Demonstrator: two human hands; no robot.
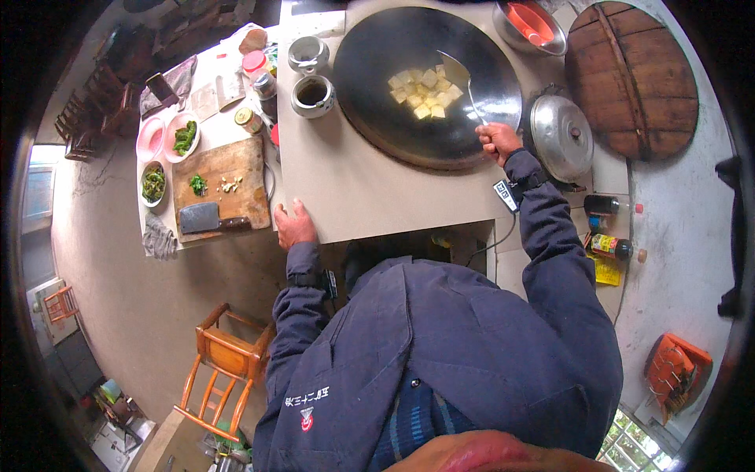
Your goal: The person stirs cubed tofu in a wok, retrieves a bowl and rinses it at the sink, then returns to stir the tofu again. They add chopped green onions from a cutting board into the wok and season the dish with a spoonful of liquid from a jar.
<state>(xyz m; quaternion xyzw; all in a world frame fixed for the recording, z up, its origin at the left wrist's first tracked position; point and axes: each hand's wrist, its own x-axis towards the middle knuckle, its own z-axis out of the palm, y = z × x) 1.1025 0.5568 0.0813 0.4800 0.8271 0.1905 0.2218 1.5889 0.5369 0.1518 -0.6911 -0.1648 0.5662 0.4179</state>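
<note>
My right hand (499,143) is closed around the handle of a metal wok spatula (454,69). The spatula slants into a large black wok (366,67) set in the pale stove counter (385,200), its blade beside several pale yellow food cubes (425,93) that look like tofu. At the counter's left front edge rests my left hand (296,226), fingers apart and holding nothing. Close by on the left lies a wooden cutting board (236,167) bearing a cleaver (201,217), chopped greens (198,185) and small pale chopped bits (231,185).
Two small pots (313,96) stand left of the wok. To its right are a lidded metal pot (561,138), a round wooden lid (629,86) and a steel bowl (550,43). Bowls of greens (184,138) sit on the left table; a wooden chair (228,354) stands behind left.
</note>
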